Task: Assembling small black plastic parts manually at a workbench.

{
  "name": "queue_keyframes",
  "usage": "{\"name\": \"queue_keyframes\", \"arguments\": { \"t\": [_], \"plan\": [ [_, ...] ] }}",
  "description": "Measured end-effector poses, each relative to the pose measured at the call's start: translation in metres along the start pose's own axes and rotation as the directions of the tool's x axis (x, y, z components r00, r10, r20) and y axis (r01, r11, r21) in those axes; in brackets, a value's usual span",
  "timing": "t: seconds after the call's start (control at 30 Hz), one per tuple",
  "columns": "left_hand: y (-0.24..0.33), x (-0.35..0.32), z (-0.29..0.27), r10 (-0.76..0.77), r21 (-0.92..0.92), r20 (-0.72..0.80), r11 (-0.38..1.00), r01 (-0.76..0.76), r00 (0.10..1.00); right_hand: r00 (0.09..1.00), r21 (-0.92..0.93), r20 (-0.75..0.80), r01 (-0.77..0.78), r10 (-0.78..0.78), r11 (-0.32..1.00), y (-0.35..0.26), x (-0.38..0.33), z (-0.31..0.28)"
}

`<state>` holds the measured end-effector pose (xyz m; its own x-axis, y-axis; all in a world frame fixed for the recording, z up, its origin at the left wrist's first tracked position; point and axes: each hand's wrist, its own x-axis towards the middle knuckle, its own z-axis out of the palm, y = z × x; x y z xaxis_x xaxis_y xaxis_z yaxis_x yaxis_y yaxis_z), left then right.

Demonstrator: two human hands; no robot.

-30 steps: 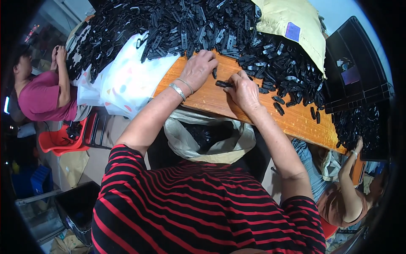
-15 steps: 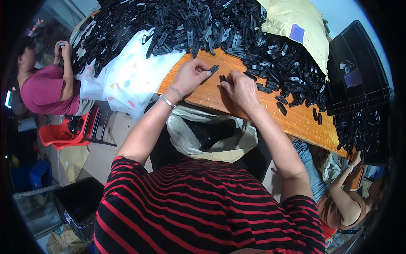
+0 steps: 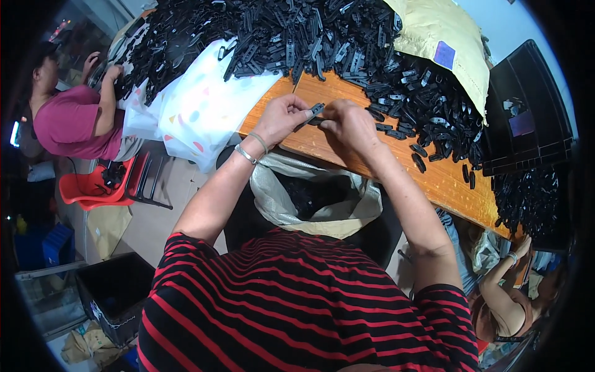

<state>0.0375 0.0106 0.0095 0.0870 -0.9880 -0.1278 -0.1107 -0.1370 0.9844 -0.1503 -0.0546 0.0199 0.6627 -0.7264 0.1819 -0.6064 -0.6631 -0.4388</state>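
Wooden bench point(image 3: 458, 193), orange-brown, crosses upper middle. Pale wall point(image 3: 514, 28) upper right; dark window point(image 3: 80, 40) upper left. Left side: red chair point(image 3: 80, 191), light-grey floor point(image 3: 186, 186), bright light point(image 3: 15, 134) near edge.

Blk s/s shirt point(image 3: 297, 291) w/ red stripes, silver bracelet point(image 3: 245, 154) & thin band point(image 3: 260, 142), L wrist point(image 3: 253, 147).

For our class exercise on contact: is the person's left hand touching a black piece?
Touching. The head view shows the left hand pinching a black piece, whose far end sticks out beyond the fingers.
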Motion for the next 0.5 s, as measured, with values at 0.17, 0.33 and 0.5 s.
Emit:
{"name": "queue_keyframes", "arguments": {
  "t": [0.17,0.33,0.5],
  "plan": [
    [0.012,0.004,0.008,0.167,0.110,0.058,0.979,-0.172,0.984,0.997,0.552,0.015,-0.072,0.077,0.831,0.006,0.004,-0.013],
    [0.012,0.008,0.016,0.208,0.200,0.043,0.957,-0.212,0.977,0.944,0.856,0.170,-0.284,0.284,0.433,0.017,-0.004,-0.001],
    [-0.003,0.007,0.014,0.130,0.242,-0.057,0.964,-0.112,0.990,0.881,0.853,0.267,-0.404,0.390,0.330,0.009,-0.009,0.009]
  ]
}}
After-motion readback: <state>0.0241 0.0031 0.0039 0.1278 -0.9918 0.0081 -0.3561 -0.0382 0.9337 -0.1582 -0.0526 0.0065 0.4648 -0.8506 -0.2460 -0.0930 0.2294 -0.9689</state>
